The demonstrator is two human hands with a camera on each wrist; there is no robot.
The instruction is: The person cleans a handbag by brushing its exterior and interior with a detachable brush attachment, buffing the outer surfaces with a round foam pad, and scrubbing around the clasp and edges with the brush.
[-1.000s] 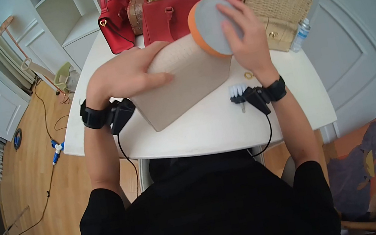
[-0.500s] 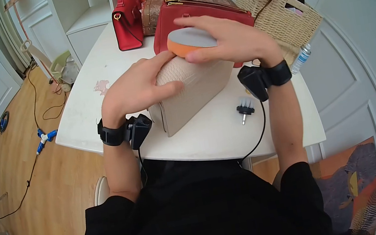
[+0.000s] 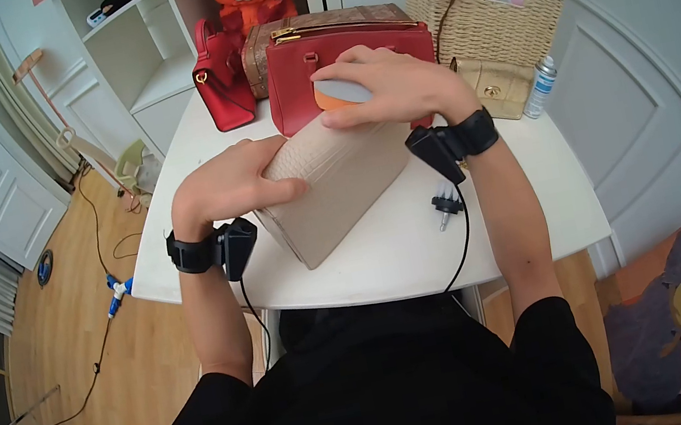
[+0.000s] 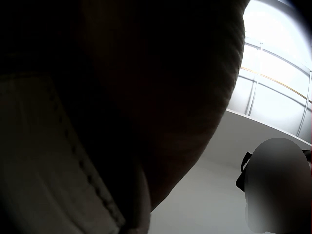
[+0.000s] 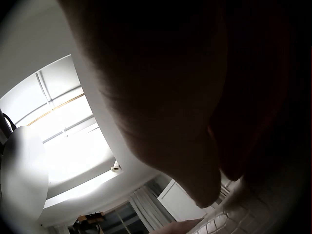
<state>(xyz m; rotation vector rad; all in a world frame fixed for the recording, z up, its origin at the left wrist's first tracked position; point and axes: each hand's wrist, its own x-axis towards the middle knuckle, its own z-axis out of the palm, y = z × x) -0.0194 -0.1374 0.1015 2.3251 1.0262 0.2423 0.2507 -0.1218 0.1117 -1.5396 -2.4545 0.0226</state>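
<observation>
A beige handbag (image 3: 344,183) with a crocodile-textured top stands tilted on the white table in the head view. My left hand (image 3: 228,183) grips its left end, the thumb along the near side and the fingers over the top. A stitched edge of the handbag (image 4: 63,161) shows dimly in the left wrist view. My right hand (image 3: 405,90) holds a round orange and grey pad (image 3: 345,91) against the bag's top, thumb on the near side. Much of the pad is hidden under that hand. In the right wrist view, the textured leather (image 5: 234,222) lies just beneath the fingertips.
A drill brush (image 3: 446,203) lies by the right wrist, on the white table (image 3: 370,275). Behind the beige bag stand a red handbag (image 3: 291,85), a smaller red bag (image 3: 224,92), a straw basket (image 3: 498,21), a cream bag (image 3: 487,86) and a spray bottle (image 3: 541,86).
The right hand has turned the pad from a raised, tilted pose down onto the bag's top. The handbag has tipped more upright under the left hand's grip. The head view has shifted.
</observation>
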